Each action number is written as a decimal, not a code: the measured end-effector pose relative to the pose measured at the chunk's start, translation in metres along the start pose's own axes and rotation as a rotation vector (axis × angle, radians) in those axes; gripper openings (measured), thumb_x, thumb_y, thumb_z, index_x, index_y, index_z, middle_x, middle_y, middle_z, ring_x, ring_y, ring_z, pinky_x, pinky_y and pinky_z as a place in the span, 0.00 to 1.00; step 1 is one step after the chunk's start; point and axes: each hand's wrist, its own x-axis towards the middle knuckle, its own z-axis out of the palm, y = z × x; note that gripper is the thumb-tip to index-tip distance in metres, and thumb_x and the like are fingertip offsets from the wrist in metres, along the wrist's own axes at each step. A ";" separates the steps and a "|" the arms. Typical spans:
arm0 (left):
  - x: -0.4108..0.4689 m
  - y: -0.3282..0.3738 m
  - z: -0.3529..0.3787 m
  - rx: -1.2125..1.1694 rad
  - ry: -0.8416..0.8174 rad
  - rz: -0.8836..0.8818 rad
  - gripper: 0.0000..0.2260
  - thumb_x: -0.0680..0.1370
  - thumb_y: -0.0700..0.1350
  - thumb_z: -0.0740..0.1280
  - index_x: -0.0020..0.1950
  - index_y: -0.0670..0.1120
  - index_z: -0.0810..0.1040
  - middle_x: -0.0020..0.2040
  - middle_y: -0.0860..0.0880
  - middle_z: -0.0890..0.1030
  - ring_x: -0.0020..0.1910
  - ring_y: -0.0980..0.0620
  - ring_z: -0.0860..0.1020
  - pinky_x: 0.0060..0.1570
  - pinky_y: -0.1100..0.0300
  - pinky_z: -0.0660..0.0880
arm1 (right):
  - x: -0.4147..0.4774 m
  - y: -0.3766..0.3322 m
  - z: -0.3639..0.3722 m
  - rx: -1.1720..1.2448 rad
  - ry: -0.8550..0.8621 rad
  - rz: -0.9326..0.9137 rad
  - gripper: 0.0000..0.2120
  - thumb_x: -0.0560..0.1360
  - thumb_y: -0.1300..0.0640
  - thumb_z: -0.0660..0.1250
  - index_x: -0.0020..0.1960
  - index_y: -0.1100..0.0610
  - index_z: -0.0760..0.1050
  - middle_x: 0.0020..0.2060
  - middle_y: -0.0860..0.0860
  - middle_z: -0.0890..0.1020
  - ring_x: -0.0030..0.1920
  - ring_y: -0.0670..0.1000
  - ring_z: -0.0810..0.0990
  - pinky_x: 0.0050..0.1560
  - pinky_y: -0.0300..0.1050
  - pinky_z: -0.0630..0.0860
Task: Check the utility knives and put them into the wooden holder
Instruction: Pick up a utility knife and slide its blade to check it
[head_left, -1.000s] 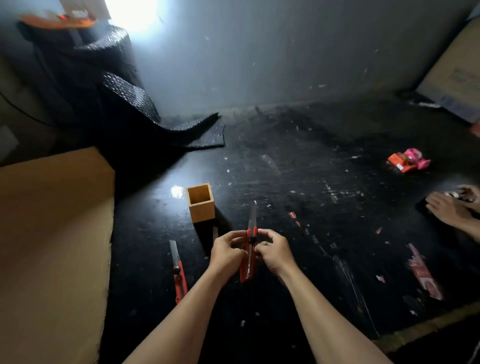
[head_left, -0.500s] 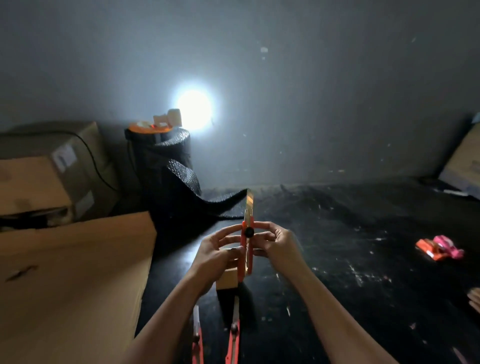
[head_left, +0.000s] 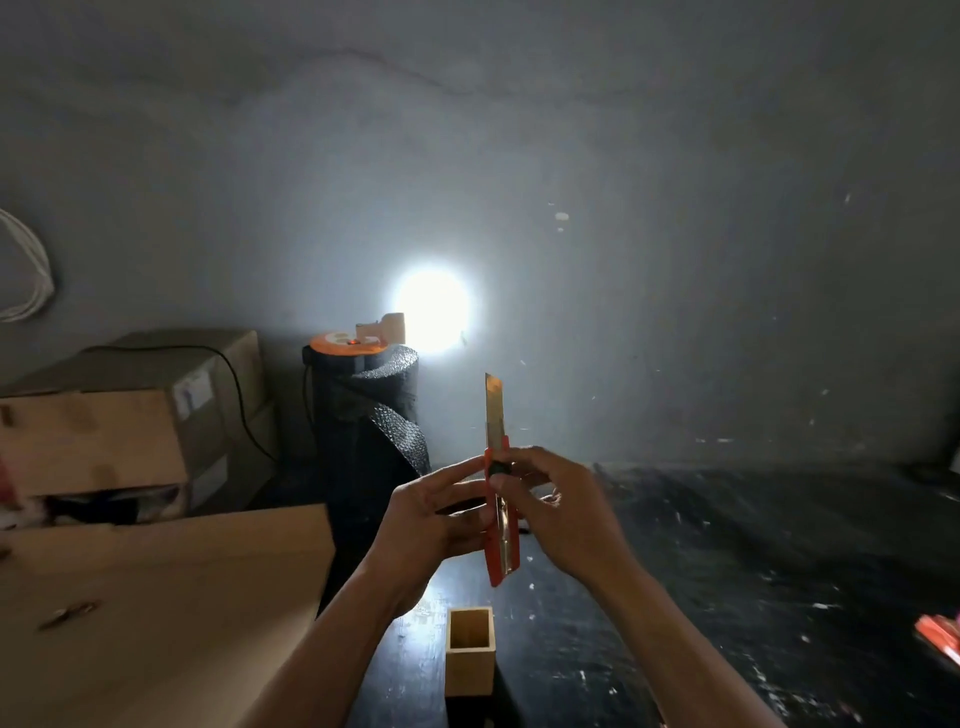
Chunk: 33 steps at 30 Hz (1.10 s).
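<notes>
I am holding a utility knife (head_left: 501, 525) upright in front of me, raised above the tabletop (head_left: 727, 597), with both hands wrapped around its orange handle. My left hand (head_left: 434, 525) is gripping the handle from the left, its fingers curling toward the middle of the body. My right hand (head_left: 563, 512) is pinching the upper part of the handle from the right, the thumb pressing at the black slider knob near the top. The blade is sticking out of the handle's top end, pointing straight up above my hands and catching some light, and the handle's lower end is hanging below my palms.

The wooden holder (head_left: 469, 649) is standing on the dark tabletop just below my hands, nearer to me than the knife, its square opening facing up and nothing showing inside it. Left of my left forearm a sheet of cardboard (head_left: 156, 597) is lying flat, and beyond it some boxes (head_left: 119, 421) are stacking up against the wall. Beyond my hands a black textured roll (head_left: 371, 410) is standing upright, with a bright lamp (head_left: 432, 310) glowing on the wall behind it. Far off to the right of my right arm, at the frame's edge, something orange (head_left: 937, 636) is lying on the tabletop; it is too blurred to identify.
</notes>
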 end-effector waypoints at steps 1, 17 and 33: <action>0.002 -0.001 -0.001 -0.007 0.008 -0.001 0.24 0.76 0.25 0.70 0.65 0.48 0.84 0.56 0.40 0.88 0.55 0.37 0.87 0.57 0.39 0.82 | 0.002 0.000 0.000 -0.009 -0.006 -0.005 0.06 0.78 0.49 0.69 0.54 0.40 0.79 0.45 0.30 0.79 0.44 0.37 0.81 0.39 0.25 0.73; 0.034 0.036 0.004 -0.033 0.031 -0.013 0.22 0.77 0.28 0.69 0.68 0.45 0.82 0.59 0.42 0.88 0.58 0.41 0.87 0.53 0.49 0.85 | 0.012 0.005 -0.009 0.022 -0.051 -0.060 0.07 0.76 0.53 0.72 0.53 0.45 0.85 0.46 0.32 0.82 0.48 0.38 0.82 0.47 0.26 0.74; 0.033 0.054 0.018 0.024 0.062 0.028 0.20 0.77 0.28 0.71 0.64 0.47 0.84 0.54 0.47 0.90 0.51 0.44 0.89 0.42 0.56 0.85 | -0.002 -0.008 -0.010 0.103 0.024 0.039 0.11 0.73 0.47 0.75 0.53 0.43 0.77 0.43 0.31 0.80 0.43 0.33 0.81 0.36 0.23 0.73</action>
